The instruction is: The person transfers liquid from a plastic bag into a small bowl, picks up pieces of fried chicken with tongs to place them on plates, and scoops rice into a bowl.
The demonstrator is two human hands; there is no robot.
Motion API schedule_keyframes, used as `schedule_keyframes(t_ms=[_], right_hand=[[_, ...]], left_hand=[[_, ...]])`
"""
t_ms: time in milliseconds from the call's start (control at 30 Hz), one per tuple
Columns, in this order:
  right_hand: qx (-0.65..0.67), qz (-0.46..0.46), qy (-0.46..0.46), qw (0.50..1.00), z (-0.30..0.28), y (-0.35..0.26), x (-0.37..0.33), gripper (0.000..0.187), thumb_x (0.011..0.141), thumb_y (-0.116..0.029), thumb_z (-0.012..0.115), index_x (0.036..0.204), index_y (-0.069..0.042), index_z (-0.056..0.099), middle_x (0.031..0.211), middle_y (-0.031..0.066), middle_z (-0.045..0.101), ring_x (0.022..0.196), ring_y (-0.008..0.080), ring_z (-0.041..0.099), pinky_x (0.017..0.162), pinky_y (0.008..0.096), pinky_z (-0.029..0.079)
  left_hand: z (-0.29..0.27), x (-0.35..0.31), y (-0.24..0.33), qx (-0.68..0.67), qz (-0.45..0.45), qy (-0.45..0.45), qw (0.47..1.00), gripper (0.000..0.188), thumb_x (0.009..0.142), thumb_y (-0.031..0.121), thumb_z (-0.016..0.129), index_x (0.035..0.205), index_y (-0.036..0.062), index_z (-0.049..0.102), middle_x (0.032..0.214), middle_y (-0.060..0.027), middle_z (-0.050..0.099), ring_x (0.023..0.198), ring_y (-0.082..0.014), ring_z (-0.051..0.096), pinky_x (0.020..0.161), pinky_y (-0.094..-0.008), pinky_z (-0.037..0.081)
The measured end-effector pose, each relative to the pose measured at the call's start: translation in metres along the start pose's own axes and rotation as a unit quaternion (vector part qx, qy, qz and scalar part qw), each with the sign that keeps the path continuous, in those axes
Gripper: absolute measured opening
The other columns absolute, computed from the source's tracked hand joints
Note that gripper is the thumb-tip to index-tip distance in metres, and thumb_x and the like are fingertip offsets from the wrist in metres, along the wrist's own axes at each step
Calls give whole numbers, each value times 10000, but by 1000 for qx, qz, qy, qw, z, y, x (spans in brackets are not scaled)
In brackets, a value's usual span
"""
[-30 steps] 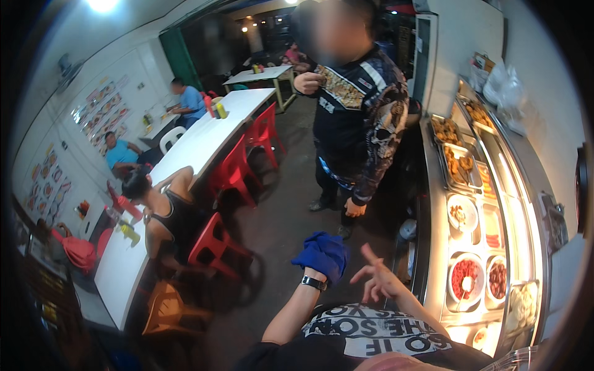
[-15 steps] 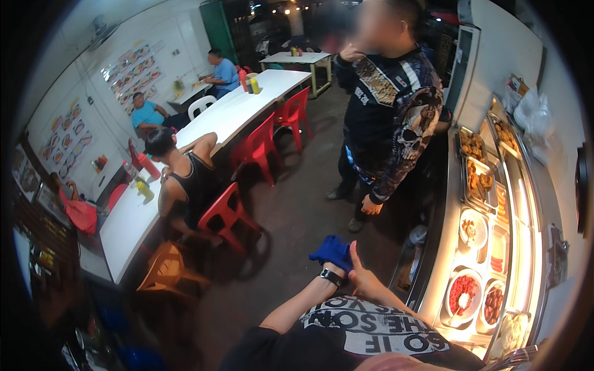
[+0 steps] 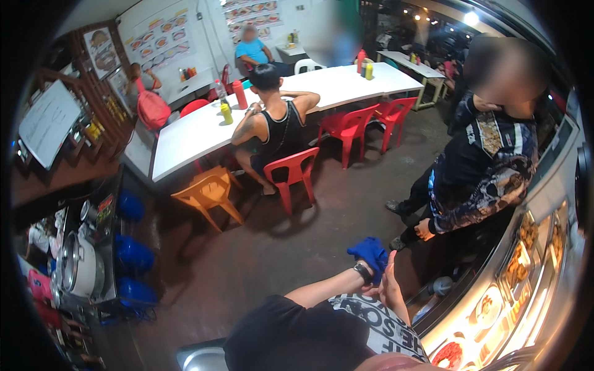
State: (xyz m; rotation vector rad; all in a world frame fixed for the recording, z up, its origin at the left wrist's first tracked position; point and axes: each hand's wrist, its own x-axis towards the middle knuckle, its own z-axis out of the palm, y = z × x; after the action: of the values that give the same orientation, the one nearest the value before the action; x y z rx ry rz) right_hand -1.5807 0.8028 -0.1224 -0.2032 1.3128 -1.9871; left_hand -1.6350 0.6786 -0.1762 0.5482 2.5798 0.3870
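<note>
Have a bunched royal-blue fabric cloth (image 3: 370,248) over the left hand (image 3: 371,264), just past a dark-strapped wristwatch (image 3: 362,271). Can't really tell the curl of the fingers under all that fabric, so can't say gripped or just wrapped. Holding the right hand (image 3: 388,284) open right beside it, fingers extended and pointing up, with nothing visible in the grasp. Can't be sure about actual contact with the cloth, tbh.

Wearing a black T-shirt with a white printed panel (image 3: 309,334), arms out over a dark floor (image 3: 204,272). Can see a standing person in a dark patterned long-sleeved top (image 3: 482,167) a bit beyond, off to the right, and a brightly lit food display with metal trays (image 3: 456,328) at lower right.

Further out, can spot a long white desk (image 3: 346,80) carrying red (image 3: 239,94) and yellow squeeze bottles (image 3: 226,113), plus a seated person in a black sleeveless top (image 3: 272,130) at the near side, among red plastic chairs (image 3: 352,120) and an orange plastic chair (image 3: 204,188).
</note>
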Motion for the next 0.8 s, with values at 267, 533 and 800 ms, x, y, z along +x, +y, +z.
schedule_keyframes(t_ms=[267,533,800], right_hand=[[45,29,2,999,26,-23,7,814,965,-587,404,1505,-361,-161,1549,210,213,744,310,685,587,346,596],[-335,-344,141,866,18,-70,-19,870,924,-650,439,1548,-115,153,1454,173,431,1374,299,362,1147,426,225],[-453,-127,15,882,-9,-11,28,826,980,-604,295,1532,-25,85,1604,173,83,1485,294,65,1188,377,50]], left_hand=[[3,2,-32,-53,-122,48,990,368,937,404,443,1199,150,490,1236,-75,465,1164,-214,445,987,-392,305],[-20,23,-47,-706,14,295,644,455,971,391,403,1329,111,425,1378,-107,402,1276,-227,385,1085,-397,273],[28,-1,45,-888,150,224,372,591,994,445,382,1480,116,303,1535,-100,287,1384,-251,307,1163,-405,223]])
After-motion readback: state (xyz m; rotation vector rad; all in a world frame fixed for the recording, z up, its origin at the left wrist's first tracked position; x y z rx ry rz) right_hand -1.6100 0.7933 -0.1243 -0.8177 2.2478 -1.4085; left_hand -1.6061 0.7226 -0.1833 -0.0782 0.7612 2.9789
